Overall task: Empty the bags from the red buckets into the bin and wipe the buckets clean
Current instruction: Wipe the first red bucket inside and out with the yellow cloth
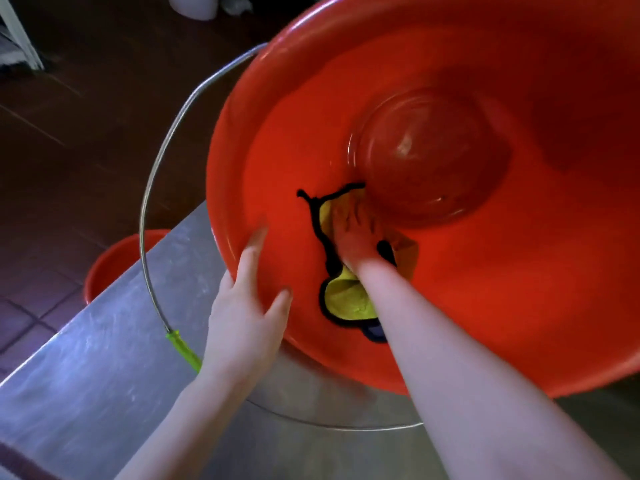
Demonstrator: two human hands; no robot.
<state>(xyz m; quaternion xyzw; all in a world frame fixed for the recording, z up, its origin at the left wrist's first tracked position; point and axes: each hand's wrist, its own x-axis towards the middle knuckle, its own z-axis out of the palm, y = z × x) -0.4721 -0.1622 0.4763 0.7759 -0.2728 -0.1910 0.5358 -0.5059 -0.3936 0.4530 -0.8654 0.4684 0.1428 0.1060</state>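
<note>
A large red bucket [485, 271] lies tilted toward me on a steel table, its round bottom visible deep inside. My left hand [242, 306] grips the near rim, thumb inside and fingers over the edge. My right hand [353, 237] is inside the bucket, pressed flat on a yellow cloth with black edging [346, 299] against the lower inner wall. The bucket's metal wire handle [152, 209] with a green grip [183, 351] hangs out to the left.
The steel table [104, 375] runs along the lower left. A second red bucket [114, 261] stands on the dark tiled floor beyond the table's edge. A pale container [194, 5] stands at the top left.
</note>
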